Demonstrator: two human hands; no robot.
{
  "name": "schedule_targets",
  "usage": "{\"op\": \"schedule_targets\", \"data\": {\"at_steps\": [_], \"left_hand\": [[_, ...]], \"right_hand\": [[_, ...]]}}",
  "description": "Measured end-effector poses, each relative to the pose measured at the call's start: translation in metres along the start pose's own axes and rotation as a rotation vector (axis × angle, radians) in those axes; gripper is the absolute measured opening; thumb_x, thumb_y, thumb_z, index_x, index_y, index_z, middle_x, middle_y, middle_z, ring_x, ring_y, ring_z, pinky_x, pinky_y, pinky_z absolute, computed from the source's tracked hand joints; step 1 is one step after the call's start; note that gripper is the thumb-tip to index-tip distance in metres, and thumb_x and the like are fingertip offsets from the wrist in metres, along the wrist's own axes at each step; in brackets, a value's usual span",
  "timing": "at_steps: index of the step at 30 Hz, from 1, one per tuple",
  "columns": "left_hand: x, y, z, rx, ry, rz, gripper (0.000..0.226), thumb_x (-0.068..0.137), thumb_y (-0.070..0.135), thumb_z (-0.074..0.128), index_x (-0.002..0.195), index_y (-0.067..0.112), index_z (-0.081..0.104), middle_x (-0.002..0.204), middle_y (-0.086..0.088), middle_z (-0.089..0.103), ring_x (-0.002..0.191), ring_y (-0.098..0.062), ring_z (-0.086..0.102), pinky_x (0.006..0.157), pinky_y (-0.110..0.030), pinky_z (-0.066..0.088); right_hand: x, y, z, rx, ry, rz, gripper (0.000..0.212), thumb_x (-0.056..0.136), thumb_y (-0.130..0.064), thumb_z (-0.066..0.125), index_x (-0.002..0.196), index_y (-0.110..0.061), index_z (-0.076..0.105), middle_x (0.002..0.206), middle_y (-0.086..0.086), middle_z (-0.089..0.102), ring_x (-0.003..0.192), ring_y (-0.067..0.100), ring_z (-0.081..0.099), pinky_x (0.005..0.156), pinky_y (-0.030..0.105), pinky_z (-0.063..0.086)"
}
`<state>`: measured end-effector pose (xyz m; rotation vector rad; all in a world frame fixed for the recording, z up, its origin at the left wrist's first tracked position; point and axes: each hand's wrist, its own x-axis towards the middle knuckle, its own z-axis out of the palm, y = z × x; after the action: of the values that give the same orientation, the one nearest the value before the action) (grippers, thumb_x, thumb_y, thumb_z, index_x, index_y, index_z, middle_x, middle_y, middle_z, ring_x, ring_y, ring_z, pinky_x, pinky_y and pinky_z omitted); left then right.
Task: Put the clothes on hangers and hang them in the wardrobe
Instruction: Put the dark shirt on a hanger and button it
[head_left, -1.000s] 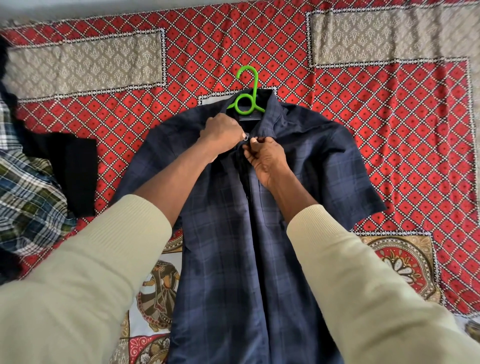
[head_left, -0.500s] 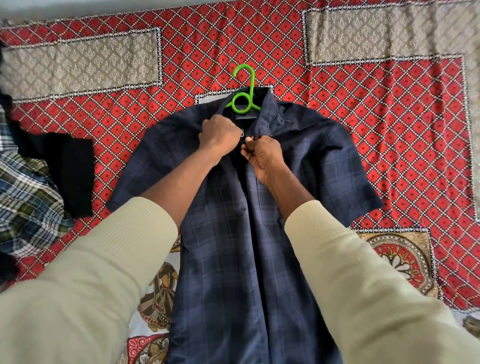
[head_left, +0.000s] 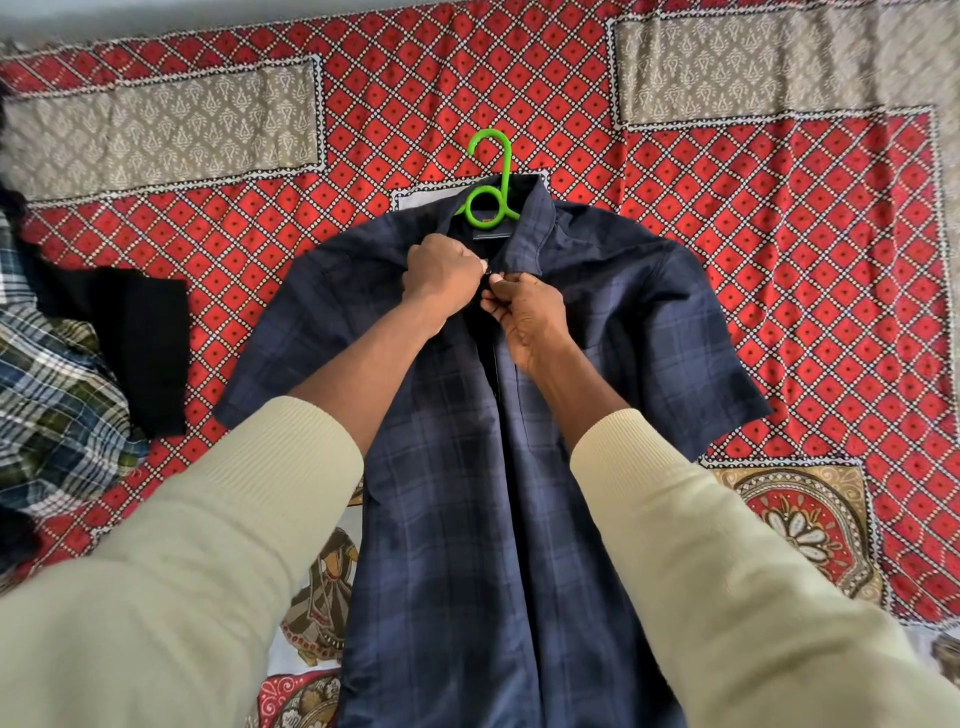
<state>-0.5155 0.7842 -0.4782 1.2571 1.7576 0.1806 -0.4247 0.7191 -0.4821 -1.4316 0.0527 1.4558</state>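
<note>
Little is changing over the last second: left hand (head_left: 441, 267) and right hand (head_left: 527, 312) are still pinching the navy shirt (head_left: 467, 493) placket, buttoning below the green hanger (head_left: 488, 200) on the bedspread (head_left: 779, 260); hanging is still pending.

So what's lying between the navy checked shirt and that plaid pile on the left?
In the head view, a black garment lies there on the red patterned bedsheet, beside the plaid clothes. A bare strip of sheet separates it from the navy checked shirt.
</note>
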Motion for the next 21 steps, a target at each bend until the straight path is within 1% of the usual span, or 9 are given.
{"op": "schedule_targets", "data": {"at_steps": [4,6,8,9,12,14,17,19,21], "left_hand": [[-0.013,0.010,-0.006,0.020,0.041,0.041,0.018,0.076,0.027,0.066,0.060,0.022,0.067,0.084,-0.008,0.071,0.098,-0.031,0.065,0.082,-0.045,0.057],[-0.015,0.013,-0.008,0.005,0.023,0.053,0.015,0.080,0.021,0.067,0.070,0.013,0.073,0.083,-0.010,0.072,0.094,-0.031,0.066,0.079,-0.042,0.057],[-0.015,0.012,-0.009,0.001,0.001,0.063,0.016,0.082,0.016,0.068,0.078,0.002,0.074,0.083,-0.013,0.073,0.088,-0.030,0.067,0.075,-0.041,0.057],[-0.015,0.012,-0.010,0.011,-0.009,0.065,0.016,0.083,0.015,0.068,0.080,0.000,0.074,0.084,-0.013,0.073,0.086,-0.029,0.068,0.074,-0.038,0.057],[-0.014,0.014,-0.014,0.027,-0.028,0.044,0.013,0.082,0.011,0.068,0.087,0.001,0.074,0.090,-0.012,0.073,0.085,-0.025,0.067,0.067,-0.028,0.049],[-0.014,0.018,-0.017,0.026,-0.068,0.024,0.014,0.083,0.008,0.069,0.092,-0.001,0.073,0.092,-0.010,0.072,0.085,-0.021,0.065,0.068,-0.026,0.047],[-0.015,0.023,-0.024,0.028,-0.142,0.015,0.014,0.086,0.008,0.069,0.098,0.005,0.075,0.094,-0.006,0.070,0.087,-0.014,0.060,0.071,-0.020,0.044],[-0.014,0.024,-0.028,0.009,-0.174,0.025,0.012,0.085,0.008,0.072,0.096,0.007,0.075,0.091,-0.003,0.070,0.084,-0.009,0.060,0.067,-0.017,0.042],[-0.012,0.022,-0.030,0.000,-0.169,0.043,0.009,0.081,0.008,0.076,0.090,0.008,0.076,0.081,0.001,0.069,0.074,-0.003,0.058,0.063,-0.013,0.041]], "right_hand": [[-0.004,0.003,0.002,0.061,0.024,-0.027,0.023,0.090,0.010,0.059,0.070,-0.004,0.057,0.068,0.008,0.057,0.060,0.013,0.059,0.063,0.023,0.055],[-0.004,0.004,0.005,0.080,0.041,-0.018,0.026,0.091,0.010,0.057,0.070,-0.005,0.055,0.067,0.007,0.056,0.060,0.013,0.058,0.061,0.022,0.055],[-0.004,0.003,0.006,0.080,0.053,-0.006,0.027,0.092,0.010,0.055,0.071,-0.006,0.053,0.068,0.007,0.055,0.061,0.013,0.057,0.058,0.021,0.053],[-0.004,0.003,0.006,0.081,0.057,0.000,0.027,0.092,0.010,0.055,0.071,-0.006,0.053,0.068,0.007,0.055,0.061,0.013,0.056,0.057,0.020,0.053],[-0.005,0.003,0.007,0.086,0.059,0.005,0.026,0.092,0.010,0.054,0.072,-0.006,0.055,0.069,0.007,0.055,0.061,0.012,0.056,0.059,0.020,0.053],[-0.006,0.002,0.006,0.115,0.059,0.016,0.024,0.092,0.010,0.052,0.073,-0.005,0.057,0.070,0.007,0.057,0.061,0.013,0.057,0.059,0.022,0.053],[-0.008,-0.001,0.003,0.240,0.083,0.077,0.021,0.090,0.007,0.050,0.074,-0.002,0.057,0.064,0.010,0.059,0.058,0.018,0.058,0.054,0.025,0.053],[-0.009,-0.003,0.001,0.261,0.081,0.098,0.019,0.089,0.005,0.051,0.073,-0.002,0.058,0.058,0.008,0.060,0.055,0.019,0.059,0.052,0.025,0.052],[-0.009,-0.005,0.002,0.215,0.071,0.098,0.018,0.088,0.003,0.054,0.072,-0.002,0.059,0.056,0.007,0.060,0.052,0.016,0.058,0.052,0.024,0.052]]}}
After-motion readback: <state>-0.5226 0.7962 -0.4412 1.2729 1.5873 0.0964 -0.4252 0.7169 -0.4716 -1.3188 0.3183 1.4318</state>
